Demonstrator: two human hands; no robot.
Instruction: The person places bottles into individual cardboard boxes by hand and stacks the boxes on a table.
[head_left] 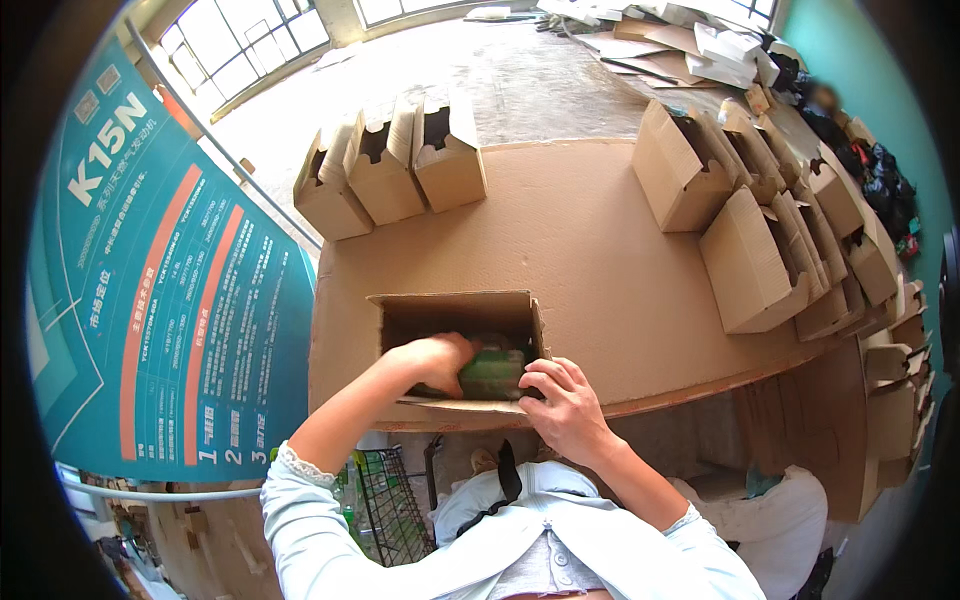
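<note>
Left hand [432, 362] reaches into open cardboard box [455, 312], fingers closed on green packet [492, 374]; right hand [562, 400] grips box's near rim, just beside packet.

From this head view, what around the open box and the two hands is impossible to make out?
- Green item in the open carton: mostly covered by the left hand and carton walls; its kind is unclear.
- Left fingers: hidden inside the carton.
- Right hand grip: palm side hidden.
- Folded cartons at right: contents unseen; the stack runs into the dark fisheye rim.
</note>
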